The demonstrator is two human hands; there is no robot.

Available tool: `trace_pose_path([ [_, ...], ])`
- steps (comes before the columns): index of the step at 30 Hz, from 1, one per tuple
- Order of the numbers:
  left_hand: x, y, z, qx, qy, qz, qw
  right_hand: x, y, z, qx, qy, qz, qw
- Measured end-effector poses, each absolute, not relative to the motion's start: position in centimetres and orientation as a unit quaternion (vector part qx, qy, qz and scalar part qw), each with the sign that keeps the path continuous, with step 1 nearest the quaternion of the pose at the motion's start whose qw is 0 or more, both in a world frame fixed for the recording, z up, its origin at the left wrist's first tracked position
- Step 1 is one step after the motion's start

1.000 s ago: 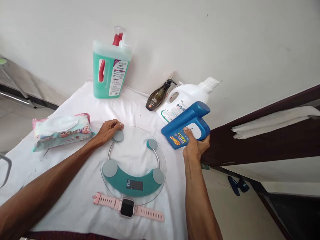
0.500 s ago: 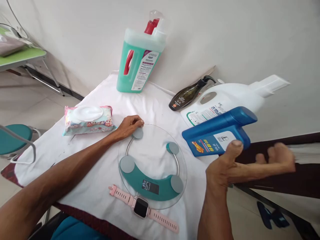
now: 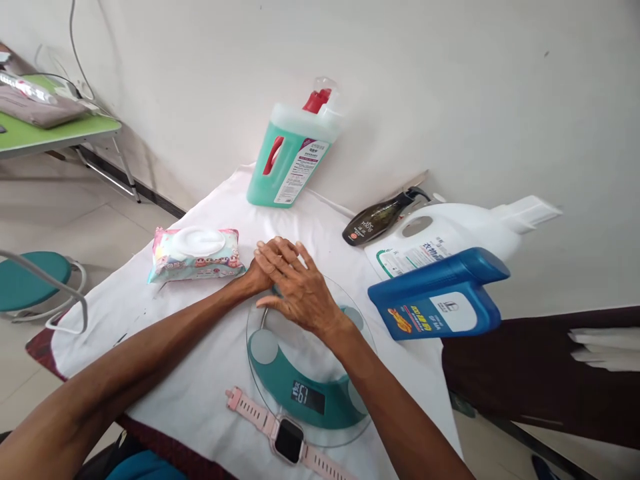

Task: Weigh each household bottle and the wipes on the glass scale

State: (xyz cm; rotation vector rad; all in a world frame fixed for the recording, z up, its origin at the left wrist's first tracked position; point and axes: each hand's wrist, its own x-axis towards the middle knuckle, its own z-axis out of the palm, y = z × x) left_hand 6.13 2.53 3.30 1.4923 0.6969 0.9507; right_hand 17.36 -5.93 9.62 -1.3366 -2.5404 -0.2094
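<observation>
A round glass bathroom scale (image 3: 330,417) with a teal curved band and lit digits lies on the white cloth. My right hand (image 3: 305,290) hovers over its far left part, palm down, fingers stretched and slightly spread, holding nothing. Behind it, my left hand (image 3: 259,276) is at the far left edge of the scale; its fingers are covered by the right hand, so their grip is hidden. A pink-strapped smartwatch (image 3: 289,440) lies along the near edge of the scale. Left of my left hand sits a pack of wet wipes (image 3: 200,257).
By the wall stands a green liquid jug (image 3: 265,180) with red parts. To the right lie a dark pump bottle (image 3: 373,223), a white detergent bottle (image 3: 465,223) and a blue bottle (image 3: 425,300). A teal stool (image 3: 35,280) and a green table (image 3: 95,127) are at left.
My right hand has swung left from beside the blue bottle to over the scale, now covering the left hand's fingers. The view has shifted, so the table things appear lower.
</observation>
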Motion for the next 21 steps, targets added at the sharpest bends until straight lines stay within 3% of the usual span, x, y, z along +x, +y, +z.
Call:
trace_pose_path([
  [6, 5.3, 2.2, 4.1, 0.647, 0.327, 0.423, 0.543, 22.6, 0.5, 11.4, -0.621, -0.717, 0.003, 0.318],
  [12, 5.6, 2.5, 3.9, 0.64, 0.327, 0.403, 0.566, 23.8, 9.2, 12.5, -0.658, -0.53, 0.151, 0.512],
  [17, 6.1, 2.8, 3.5, 0.641, 0.335, 0.399, 0.563, 20.5, 13.3, 13.8, -0.605, -0.55, 0.087, 0.57],
  [21, 6.4, 3.0, 3.2, 0.65, 0.326, 0.402, 0.557, 15.2, 17.1, 12.8, -0.554, -0.61, 0.165, 0.542],
])
